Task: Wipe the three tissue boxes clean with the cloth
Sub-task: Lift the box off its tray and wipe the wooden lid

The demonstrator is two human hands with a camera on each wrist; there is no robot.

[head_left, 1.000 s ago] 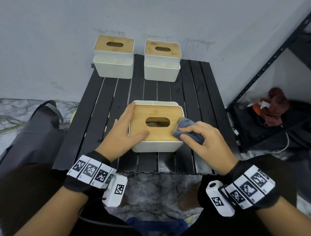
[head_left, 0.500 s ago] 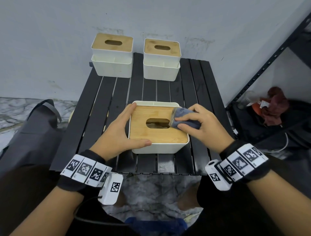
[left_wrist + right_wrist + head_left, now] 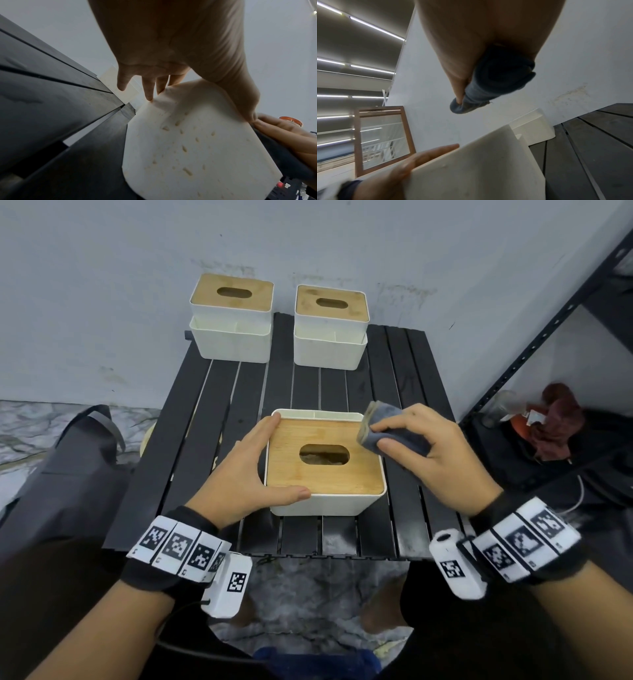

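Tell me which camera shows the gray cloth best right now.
The head view: the folded gray cloth shows whole, pinched in the right hand at the near tissue box's far right corner. The right wrist view shows it from below, dark and partly hidden by the palm. The left wrist view does not show it clearly.

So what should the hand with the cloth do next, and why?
Probably bring the folded grey-blue cloth back down onto the bamboo lid. The right hand holds it raised at the lid's far right corner, while the left hand steadies the near white tissue box for wiping.
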